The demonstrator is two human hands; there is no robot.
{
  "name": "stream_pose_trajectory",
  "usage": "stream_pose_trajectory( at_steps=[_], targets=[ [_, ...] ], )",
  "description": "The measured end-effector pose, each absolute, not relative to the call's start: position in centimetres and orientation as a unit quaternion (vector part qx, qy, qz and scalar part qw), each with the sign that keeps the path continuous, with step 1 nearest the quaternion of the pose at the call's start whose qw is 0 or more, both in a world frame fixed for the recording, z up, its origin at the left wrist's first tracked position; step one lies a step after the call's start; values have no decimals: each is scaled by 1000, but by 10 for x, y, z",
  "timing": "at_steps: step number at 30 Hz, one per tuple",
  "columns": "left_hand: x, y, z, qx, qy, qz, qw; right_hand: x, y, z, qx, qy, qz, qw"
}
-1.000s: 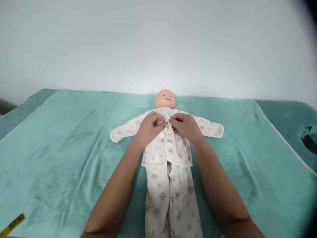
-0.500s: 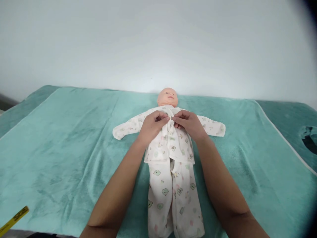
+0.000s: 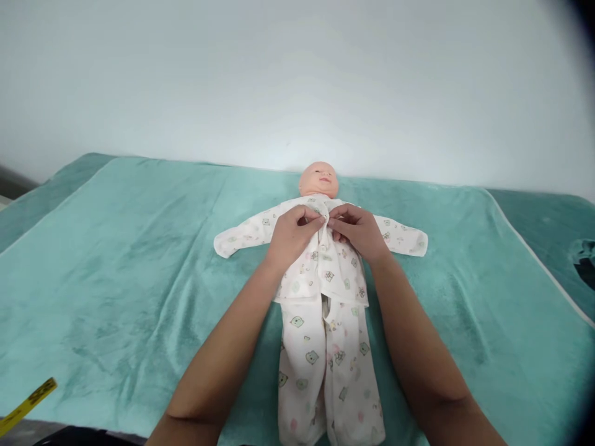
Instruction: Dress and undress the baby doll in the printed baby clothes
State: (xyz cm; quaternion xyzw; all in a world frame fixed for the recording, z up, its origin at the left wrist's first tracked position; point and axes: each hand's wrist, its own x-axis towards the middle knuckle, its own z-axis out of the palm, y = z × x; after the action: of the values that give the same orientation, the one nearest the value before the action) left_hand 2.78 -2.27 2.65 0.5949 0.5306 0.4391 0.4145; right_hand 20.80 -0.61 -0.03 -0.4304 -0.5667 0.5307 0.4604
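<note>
A baby doll (image 3: 318, 178) lies on its back, dressed in a white printed jacket (image 3: 302, 282) and matching trousers (image 3: 304, 371). My left hand (image 3: 296, 232) pinches one side of the jacket's front opening at the chest. Close beside it, my right hand (image 3: 357, 230) pinches the other side, the fingertips of both hands nearly meeting. A pale button shows on the front edge below my fingers. Whatever lies right between the fingertips is too small to make out. The jacket's sleeves stretch out to both sides, and no doll hands show at the cuffs.
A teal blanket (image 3: 139, 279) with a pale edge covers the surface and has a few creases. Behind it rises a white wall (image 3: 279, 80). A yellow strip with dark marks (image 3: 28, 406) is at the lower left, and a dark patch (image 3: 586, 263) lies at the right.
The view has shifted slightly. Both hands stay at the chest, still pinching the jacket's front edges, which lie flatter now, and a button shows below the fingers.
</note>
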Motion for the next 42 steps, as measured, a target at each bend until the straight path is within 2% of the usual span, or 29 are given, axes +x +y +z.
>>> stream_pose_trajectory(
  at_steps=[12,24,27,33,42],
  targets=[
    [24,-22,24,591,517,442,434,196,-16,8,-482,-631,411,448],
    [20,-14,14,608,494,447,433,200,-10,11,-463,-572,508,447],
    [21,-14,14,626,500,439,408,198,-12,13,-480,-578,490,443],
    [26,-18,16,678,518,431,293,190,-18,18,-531,-629,366,434],
    [29,-18,17,675,540,413,286,194,-11,9,-505,-599,446,433]
  ],
)
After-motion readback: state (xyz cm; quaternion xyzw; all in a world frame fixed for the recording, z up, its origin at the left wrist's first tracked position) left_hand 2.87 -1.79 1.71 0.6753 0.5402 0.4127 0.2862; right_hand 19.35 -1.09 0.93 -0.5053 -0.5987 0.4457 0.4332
